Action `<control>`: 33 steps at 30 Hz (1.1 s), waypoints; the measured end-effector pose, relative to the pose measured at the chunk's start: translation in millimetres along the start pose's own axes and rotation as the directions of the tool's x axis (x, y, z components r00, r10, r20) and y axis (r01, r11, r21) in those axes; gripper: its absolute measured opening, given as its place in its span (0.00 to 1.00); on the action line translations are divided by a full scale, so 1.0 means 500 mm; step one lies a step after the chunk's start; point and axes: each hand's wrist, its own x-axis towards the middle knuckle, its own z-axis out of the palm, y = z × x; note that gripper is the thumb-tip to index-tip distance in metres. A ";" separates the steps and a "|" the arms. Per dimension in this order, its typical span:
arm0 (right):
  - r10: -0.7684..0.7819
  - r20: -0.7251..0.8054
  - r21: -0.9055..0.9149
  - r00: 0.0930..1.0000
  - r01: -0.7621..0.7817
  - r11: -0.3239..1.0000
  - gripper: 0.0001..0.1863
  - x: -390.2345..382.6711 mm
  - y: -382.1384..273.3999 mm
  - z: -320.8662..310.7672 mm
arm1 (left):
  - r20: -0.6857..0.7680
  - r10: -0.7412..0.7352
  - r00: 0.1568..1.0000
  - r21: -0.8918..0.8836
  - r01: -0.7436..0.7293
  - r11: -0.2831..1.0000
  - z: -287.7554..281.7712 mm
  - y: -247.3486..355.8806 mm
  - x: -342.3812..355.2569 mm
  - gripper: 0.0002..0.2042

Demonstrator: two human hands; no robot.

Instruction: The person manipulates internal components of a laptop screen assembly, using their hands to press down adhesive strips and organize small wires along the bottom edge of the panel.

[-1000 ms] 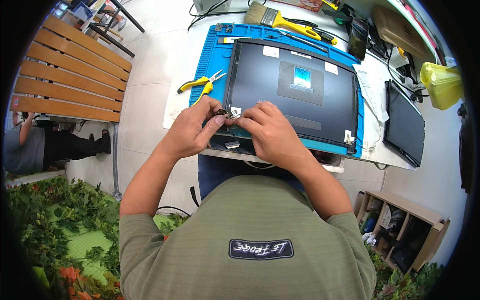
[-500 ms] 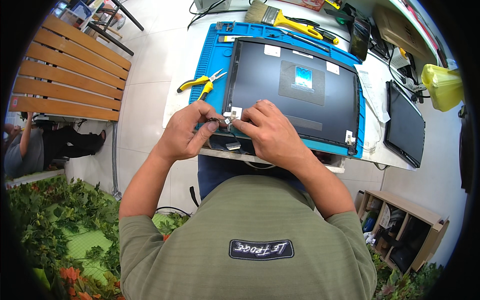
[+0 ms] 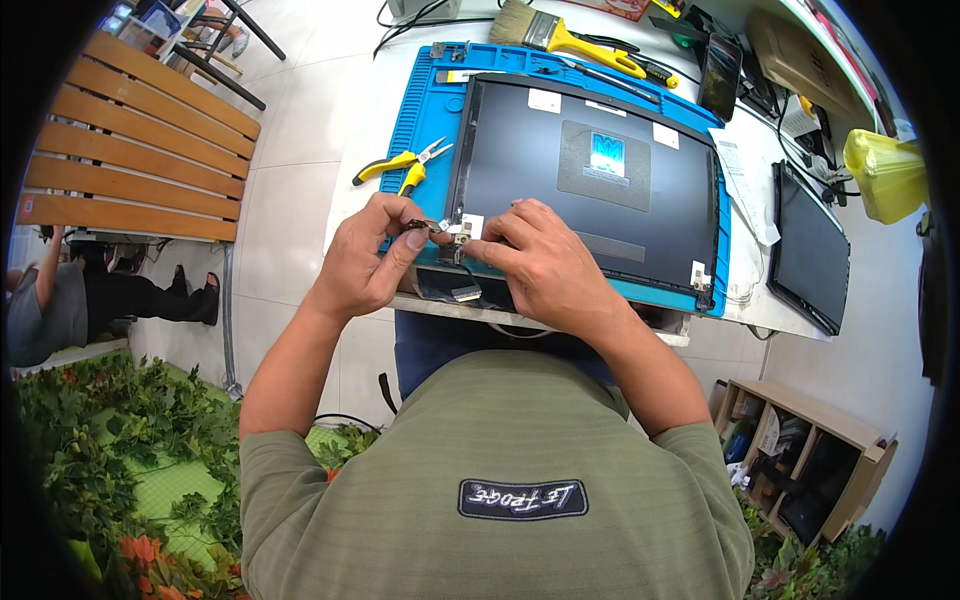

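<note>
A dark laptop lid panel point(image 3: 520, 150), with white stickers on its back, lies on a blue repair mat point(image 3: 425, 110). My left hand point(image 3: 365, 262) pinches a thin dark cable point(image 3: 432, 226) between thumb and forefinger, just left of the lid's near-left corner. At that corner is a small metal hinge point(image 3: 464, 232). My right hand point(image 3: 545, 262) has its fingers curled there, fingertips close to the hinge; whatever they pinch is hidden. The cable's flat connector point(image 3: 466, 293) hangs over the table's front edge. Beyond my left hand, yellow-and-black pliers point(image 3: 408, 165) rest on the mat with jaws parted.
At the back lie a yellow-handled brush point(image 3: 565, 42) and a phone point(image 3: 719, 78). To the right are a paper sheet point(image 3: 738, 185), a black screen panel point(image 3: 808, 245) and a yellow bag point(image 3: 885, 175). A slatted wooden bench point(image 3: 145, 145) stands left, with another person point(image 3: 60, 295) nearby.
My left hand has shifted slightly left with the cable, uncovering more of the hinge corner. The right hand has barely moved. The other person's legs have shifted.
</note>
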 end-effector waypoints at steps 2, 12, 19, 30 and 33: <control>-0.011 0.016 -0.012 1.000 0.012 1.000 0.21 0.001 0.002 0.000 | 0.002 0.036 0.999 0.014 -0.036 0.999 0.002 0.008 0.005 0.08; -0.046 0.136 -0.050 0.990 0.054 0.997 0.23 0.032 0.011 -0.010 | -0.008 0.040 0.999 -0.056 -0.040 0.998 0.009 0.007 0.006 0.08; 0.096 0.019 0.107 0.995 -0.097 0.989 0.27 0.004 0.013 -0.022 | -0.001 0.026 1.000 -0.035 -0.026 0.999 0.002 0.008 0.003 0.08; 0.005 -0.019 0.087 1.000 -0.003 0.996 0.20 0.003 -0.012 -0.018 | 0.022 0.066 0.998 0.028 -0.067 0.997 0.008 0.009 0.008 0.08; 0.002 -0.024 0.061 1.000 -0.001 0.998 0.21 0.002 -0.013 -0.008 | -0.013 0.079 0.997 0.049 -0.078 0.996 0.007 0.005 0.006 0.09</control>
